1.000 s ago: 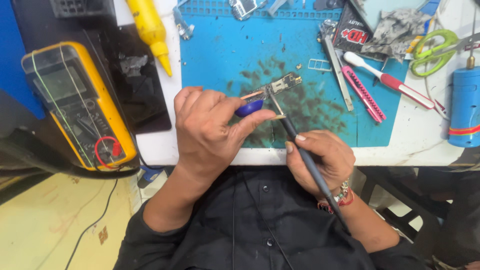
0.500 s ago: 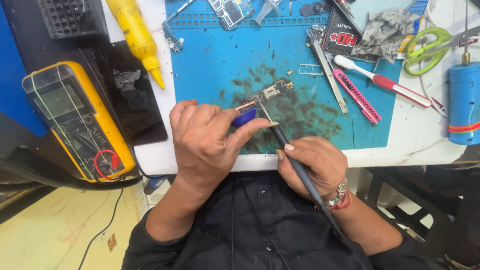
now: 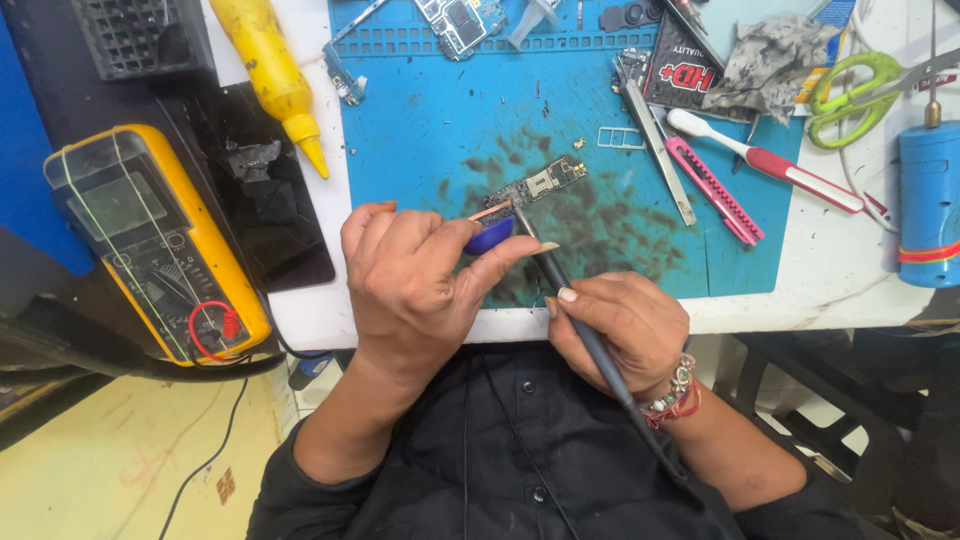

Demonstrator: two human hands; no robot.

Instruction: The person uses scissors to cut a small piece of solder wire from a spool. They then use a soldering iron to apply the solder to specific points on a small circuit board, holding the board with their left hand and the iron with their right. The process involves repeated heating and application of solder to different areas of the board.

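Left hand (image 3: 415,285) fingers pinching blue-handled tweezers (image 3: 488,235); right hand (image 3: 625,330) fingers wrapped round dark soldering iron (image 3: 560,290), tip at small circuit board (image 3: 537,183) on blue mat (image 3: 440,120).

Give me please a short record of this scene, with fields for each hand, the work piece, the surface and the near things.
left hand: pinches a blue-handled tool against the board's end
right hand: grips a dark soldering iron, tip at the board
work piece: small circuit board, lying flat
surface: blue mat, dark-stained, on a white table
left of mat: yellow multimeter, yellow squeeze bottle
right of board: pink utility knife, green scissors
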